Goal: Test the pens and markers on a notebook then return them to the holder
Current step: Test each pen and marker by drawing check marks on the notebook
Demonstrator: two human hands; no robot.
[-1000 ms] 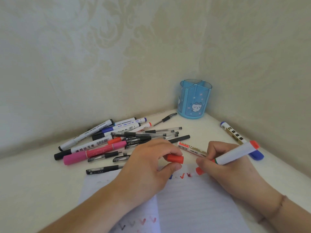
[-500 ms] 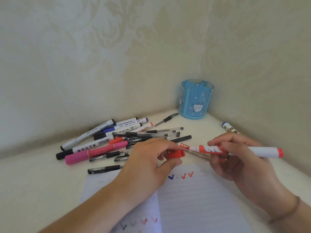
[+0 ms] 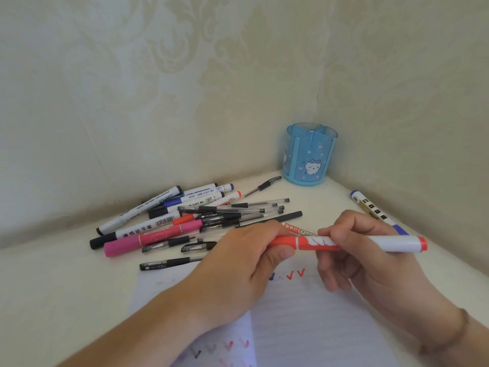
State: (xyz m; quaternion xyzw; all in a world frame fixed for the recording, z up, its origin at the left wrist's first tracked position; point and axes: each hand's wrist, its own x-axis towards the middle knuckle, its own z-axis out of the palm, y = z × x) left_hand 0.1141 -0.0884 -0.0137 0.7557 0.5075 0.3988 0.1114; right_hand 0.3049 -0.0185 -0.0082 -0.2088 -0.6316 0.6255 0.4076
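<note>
I hold a red and white marker level above the notebook. My right hand grips its barrel. My left hand pinches the red cap at the marker's left end, where cap and barrel meet. Blue and red tick marks show on the lined page below. The blue pen holder stands in the corner with nothing showing inside it.
A pile of several pens and markers lies left of the hands, with a pink marker at the front. A blue-capped marker lies by the right wall and another marker rests behind my hands.
My right hand lifted the marker off the page and turned it level. My left hand brought the red cap onto the marker's tip.
</note>
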